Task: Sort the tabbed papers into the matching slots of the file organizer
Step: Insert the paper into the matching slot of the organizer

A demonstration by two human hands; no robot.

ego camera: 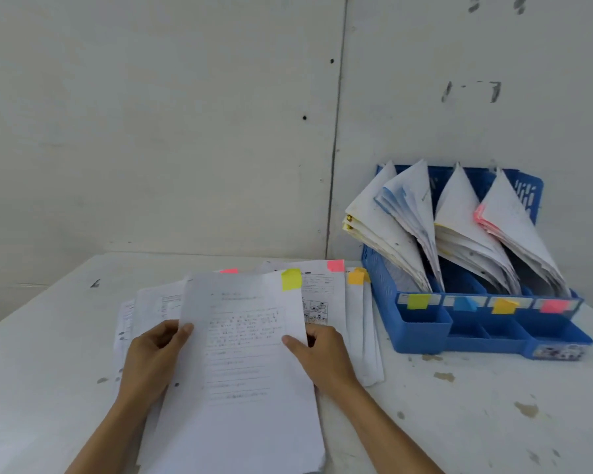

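Observation:
I hold a white printed sheet (243,354) with a yellow-green tab (291,279) at its top right corner, lifted over a loose pile of papers (336,302). My left hand (151,360) pinches its left edge and my right hand (322,357) pinches its right edge. Pink tabs (336,265) and an orange tab (356,277) stick out of the pile behind. The blue file organizer (421,331) stands to the right with several slots full of leaning papers, labelled yellow-green (418,301), blue (464,303), orange (504,306) and pink (555,306).
The white table (459,415) is stained with paint chips and runs to a grey wall (185,131) behind. The organizer has small open front compartments (486,328). Bare table surface lies in front of the organizer and at the far left.

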